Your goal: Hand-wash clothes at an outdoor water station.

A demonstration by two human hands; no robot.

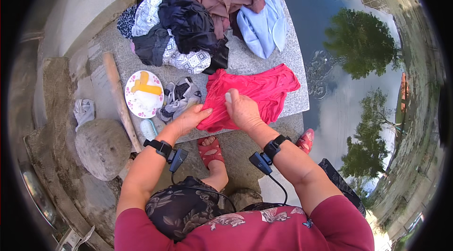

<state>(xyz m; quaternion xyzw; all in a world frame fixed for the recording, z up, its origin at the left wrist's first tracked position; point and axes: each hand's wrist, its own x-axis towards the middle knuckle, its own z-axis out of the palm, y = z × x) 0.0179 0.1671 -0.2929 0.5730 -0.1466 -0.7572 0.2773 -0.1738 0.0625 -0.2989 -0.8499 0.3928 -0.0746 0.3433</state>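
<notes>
A wet red cloth garment (254, 92) lies bunched on the granite slab (295, 104). At its near left corner my left hand (189, 118) pinches the fabric between thumb and fingers. My right hand (242, 109) rests over the garment's near middle, fingers curled around a small whitish piece, perhaps soap, that shows at the thumb; whether it also grips cloth I cannot tell. To the left sit a grey patterned cloth (180, 97), a scrub brush (148, 129), and a floral plate (143, 108) with yellow bars (150, 88) and white powder.
Piled clothes (187, 21) cover the slab's far part, with a light blue garment (263, 28) at the right. A wooden stick (120, 99), a round boulder (102, 148) and a pale rag (84, 111) lie left. Water (329, 109) borders the slab's right edge.
</notes>
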